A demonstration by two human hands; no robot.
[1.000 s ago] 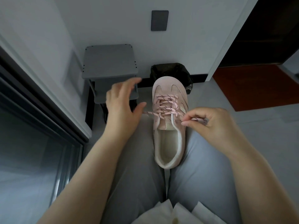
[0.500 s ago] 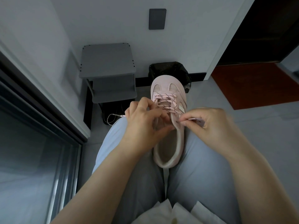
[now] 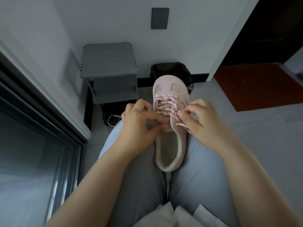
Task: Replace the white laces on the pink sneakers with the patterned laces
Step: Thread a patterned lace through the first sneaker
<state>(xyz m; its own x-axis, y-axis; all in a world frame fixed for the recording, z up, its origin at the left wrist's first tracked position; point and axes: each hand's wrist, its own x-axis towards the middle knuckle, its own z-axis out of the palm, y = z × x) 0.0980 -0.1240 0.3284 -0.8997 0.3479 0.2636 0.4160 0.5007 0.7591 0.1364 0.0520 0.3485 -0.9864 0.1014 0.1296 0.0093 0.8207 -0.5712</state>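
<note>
White folded sheets (image 3: 164,215) lie nearest on the blue-grey trousers (image 3: 205,169). One suede-like pink sneaker (image 3: 169,141) rests between the thighs, toe pointing away, with one dash-flecked patterned lace (image 3: 165,104) crisscrossed through it. There are two hands. The left hand (image 3: 139,123), fingers curled, pinches at the sneaker's left eyelet edge and hides it. The right hand (image 3: 201,122) pinches the lace's loose end. Beyond stand one grey stool (image 3: 108,59), one black-lined bin (image 3: 170,69) and one rust mat (image 3: 255,86).

Pink sneaker (image 3: 170,86) on lap (toe away), right hand (image 3: 207,126) pinching patterned lace (image 3: 165,104) end, left hand (image 3: 139,126) curled at eyelets
</note>
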